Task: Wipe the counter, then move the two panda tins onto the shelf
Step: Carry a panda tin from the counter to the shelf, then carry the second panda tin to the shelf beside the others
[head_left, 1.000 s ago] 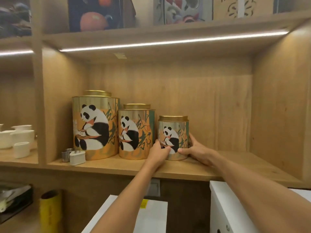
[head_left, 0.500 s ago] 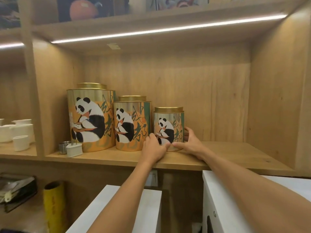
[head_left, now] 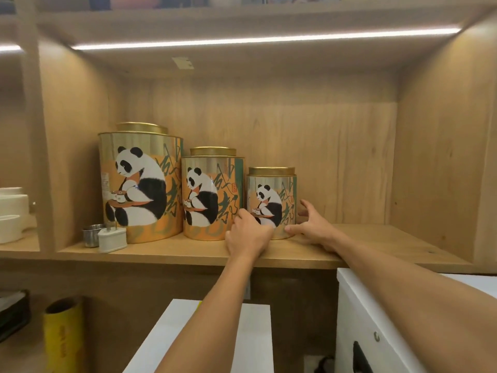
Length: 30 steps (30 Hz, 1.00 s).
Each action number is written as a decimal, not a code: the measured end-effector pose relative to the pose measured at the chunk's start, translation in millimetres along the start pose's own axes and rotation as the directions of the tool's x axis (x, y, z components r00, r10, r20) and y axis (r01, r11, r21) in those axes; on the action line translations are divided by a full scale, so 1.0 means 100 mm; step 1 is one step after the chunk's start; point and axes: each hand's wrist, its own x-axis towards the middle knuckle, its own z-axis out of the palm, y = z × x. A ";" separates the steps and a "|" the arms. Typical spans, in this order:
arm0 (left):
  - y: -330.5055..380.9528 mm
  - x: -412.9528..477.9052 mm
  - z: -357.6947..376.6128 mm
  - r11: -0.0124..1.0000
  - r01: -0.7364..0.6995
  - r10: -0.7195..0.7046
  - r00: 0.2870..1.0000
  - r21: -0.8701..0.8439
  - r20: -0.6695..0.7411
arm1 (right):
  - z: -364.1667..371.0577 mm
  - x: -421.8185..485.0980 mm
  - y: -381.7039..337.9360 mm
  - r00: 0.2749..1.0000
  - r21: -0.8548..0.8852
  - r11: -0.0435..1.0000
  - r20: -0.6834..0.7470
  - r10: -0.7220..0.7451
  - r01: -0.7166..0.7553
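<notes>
Three gold panda tins stand upright in a row on the wooden shelf point(head_left: 376, 246): a large one point(head_left: 139, 184) at the left, a middle one point(head_left: 212, 195), and a small one point(head_left: 271, 195) at the right. My left hand point(head_left: 250, 235) is curled against the small tin's lower left side, in the gap beside the middle tin. At the small tin's lower right, my right hand point(head_left: 313, 224) has its fingers spread. Only its thumb touches the tin's base.
A small metal cup point(head_left: 91, 234) and a white plug adapter point(head_left: 112, 238) sit by the large tin. White ceramic dishes point(head_left: 10, 211) fill the left compartment. Below are a yellow roll point(head_left: 63, 335), a white box point(head_left: 215, 340) and a white cabinet point(head_left: 376, 319).
My right hand's fingers have come off the small tin and spread open. My left hand stays against it. The view has moved closer to the shelf.
</notes>
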 end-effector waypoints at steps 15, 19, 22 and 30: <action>0.28 -0.80 -0.88 0.840 -0.279 0.051 0.894 0.464 0.445 | -0.52 -1.76 -0.58 0.995 -0.702 0.710 0.022 0.095 -0.052; 0.87 -1.37 -1.09 0.821 -0.419 0.171 0.830 0.389 0.531 | -1.01 -2.72 -0.86 0.990 -0.720 0.690 -0.138 -0.039 -0.073; 1.39 -1.95 -1.20 0.777 -0.555 0.377 0.789 0.298 0.485 | -1.37 -3.68 -0.98 0.953 -0.739 0.660 -0.279 -0.116 -0.136; 2.13 -4.64 -1.25 0.467 -0.793 0.878 0.365 -0.390 0.309 | -1.58 -7.23 -0.69 0.695 -0.536 0.718 -0.712 -0.102 -0.445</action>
